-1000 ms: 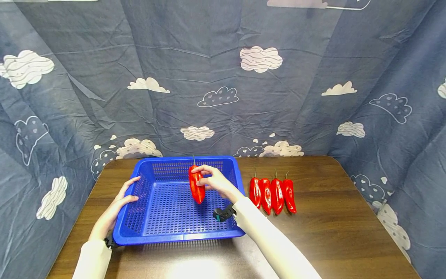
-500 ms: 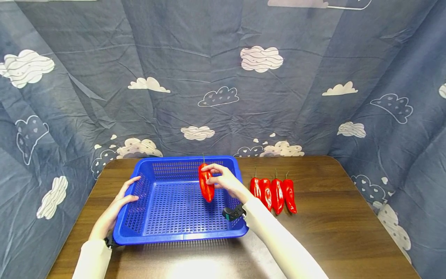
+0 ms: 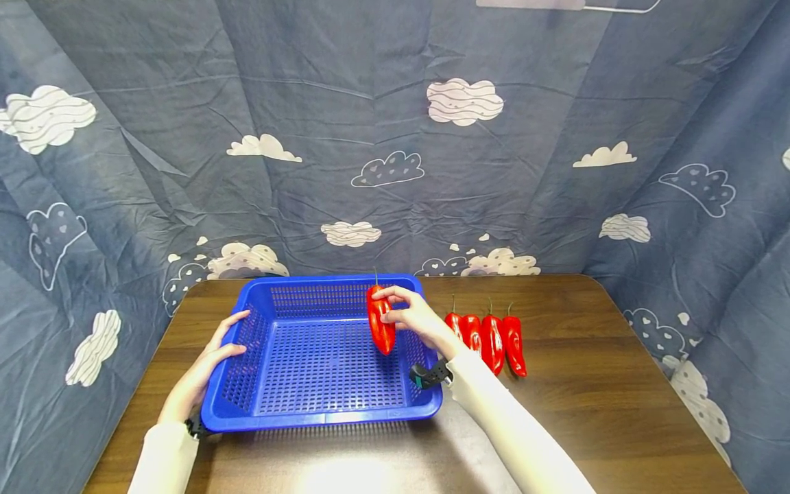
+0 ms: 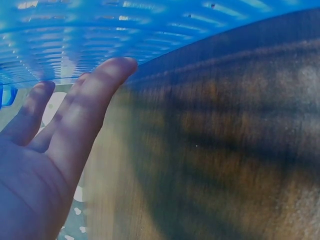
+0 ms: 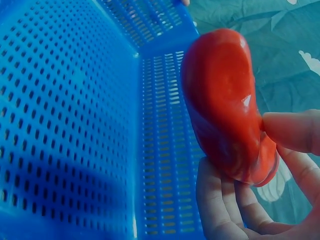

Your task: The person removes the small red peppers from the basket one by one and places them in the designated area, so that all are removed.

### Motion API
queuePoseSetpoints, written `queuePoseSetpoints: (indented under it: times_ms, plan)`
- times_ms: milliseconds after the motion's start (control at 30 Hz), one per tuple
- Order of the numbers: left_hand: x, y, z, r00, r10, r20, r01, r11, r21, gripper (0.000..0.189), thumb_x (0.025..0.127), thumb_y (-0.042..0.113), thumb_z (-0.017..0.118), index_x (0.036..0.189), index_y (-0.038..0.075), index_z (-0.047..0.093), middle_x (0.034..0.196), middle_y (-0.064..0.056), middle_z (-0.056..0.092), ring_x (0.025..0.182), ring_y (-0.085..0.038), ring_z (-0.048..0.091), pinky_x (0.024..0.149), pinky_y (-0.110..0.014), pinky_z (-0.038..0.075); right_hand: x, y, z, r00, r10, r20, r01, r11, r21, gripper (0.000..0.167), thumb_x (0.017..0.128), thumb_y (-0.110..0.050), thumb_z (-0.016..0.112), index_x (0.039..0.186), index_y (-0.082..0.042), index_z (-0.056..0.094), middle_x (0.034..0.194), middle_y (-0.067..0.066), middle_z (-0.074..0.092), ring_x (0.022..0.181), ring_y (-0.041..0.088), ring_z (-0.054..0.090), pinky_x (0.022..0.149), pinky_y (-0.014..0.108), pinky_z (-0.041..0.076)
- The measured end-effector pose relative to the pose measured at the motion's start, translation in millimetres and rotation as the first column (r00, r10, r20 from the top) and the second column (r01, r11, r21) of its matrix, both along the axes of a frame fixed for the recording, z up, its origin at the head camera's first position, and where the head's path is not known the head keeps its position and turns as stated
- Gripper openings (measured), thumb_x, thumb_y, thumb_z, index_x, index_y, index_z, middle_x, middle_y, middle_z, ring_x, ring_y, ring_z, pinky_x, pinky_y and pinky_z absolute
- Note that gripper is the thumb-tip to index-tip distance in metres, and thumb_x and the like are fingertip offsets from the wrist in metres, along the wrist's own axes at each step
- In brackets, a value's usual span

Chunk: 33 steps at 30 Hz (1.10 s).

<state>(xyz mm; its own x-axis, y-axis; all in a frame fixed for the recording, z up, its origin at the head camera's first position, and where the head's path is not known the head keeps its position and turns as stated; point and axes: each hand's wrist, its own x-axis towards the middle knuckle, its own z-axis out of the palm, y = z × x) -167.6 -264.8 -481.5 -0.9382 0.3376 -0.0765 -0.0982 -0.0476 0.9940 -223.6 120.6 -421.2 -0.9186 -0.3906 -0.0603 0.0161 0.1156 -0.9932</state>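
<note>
In the head view, my right hand (image 3: pixel 415 317) pinches a glossy red chili pepper (image 3: pixel 381 322) between thumb and fingers. The pepper hangs over the right part of a blue plastic basket (image 3: pixel 321 418), its thin stem pointing up. In the right wrist view, the pepper's rounded end (image 5: pixel 220 95) faces the camera, close to the perforated wall. My left hand (image 3: pixel 206 367) rests at the basket's left rim, fingers fairly straight. Seen from the left wrist, its fingers (image 4: pixel 82 120) touch the wall from outside. Right of the basket, several similar red peppers (image 3: pixel 492 343) lie side by side on the table.
The brown wooden table (image 3: pixel 592 398) has rounded far corners. A dark blue-grey curtain (image 3: pixel 531 206) with cloud prints hangs behind and at both sides. The basket's right edge stands close to the row of peppers, and my right forearm (image 3: pixel 512 425) passes in front of them.
My right hand has moved right with the pepper, from near the basket's middle toward its right wall. The left hand, the basket and the row of peppers stay in place.
</note>
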Motion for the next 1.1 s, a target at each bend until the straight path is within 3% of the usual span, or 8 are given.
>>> queuePoseSetpoints:
  times_ms: [633, 900, 1100]
  plan:
    - [-0.1, 0.1, 0.1, 1.000, -0.006, -0.009, 0.006, 1.000, 0.005, 0.061, 0.098, 0.006, 0.039, 0.150, 0.029, 0.018, 0.144, -0.023, 0.013, 0.110, -0.027, 0.048, 0.081, -0.047, 0.048, 3.2, 37, 11.2, 0.999, -0.047, -0.007, 0.047, 0.999, 0.022, 0.041, 0.084, 0.002, 0.060, 0.125, 0.001, 0.055, 0.118, 0.018, 0.052, 0.095, 0.022, 0.058, 0.078, 0.036, 0.050]
    - [-0.5, -0.4, -0.7, 1.000, -0.011, -0.024, 0.011, 1.000, 0.000, 0.061, 0.098, 0.007, 0.038, 0.150, 0.029, 0.018, 0.143, -0.023, 0.014, 0.110, -0.027, 0.048, 0.080, -0.047, 0.048, 3.3, 57, 8.1, 0.998, -0.047, -0.036, 0.046, 0.999, -0.030, 0.041, 0.085, 0.006, 0.056, 0.126, 0.008, 0.050, 0.115, 0.021, 0.051, 0.089, 0.018, 0.059, 0.074, 0.031, 0.052]
    - [-1.0, -1.3, -1.5, 1.000, 0.000, -0.028, 0.000, 1.000, -0.002, 0.060, 0.097, 0.006, 0.039, 0.150, 0.028, 0.019, 0.143, -0.021, 0.014, 0.110, -0.023, 0.049, 0.081, -0.044, 0.049, 4.2, 68, 7.4, 0.997, -0.081, -0.011, 0.080, 0.996, -0.034, 0.042, 0.085, 0.007, 0.054, 0.127, 0.007, 0.050, 0.116, 0.022, 0.048, 0.088, 0.018, 0.059, 0.073, 0.030, 0.051]
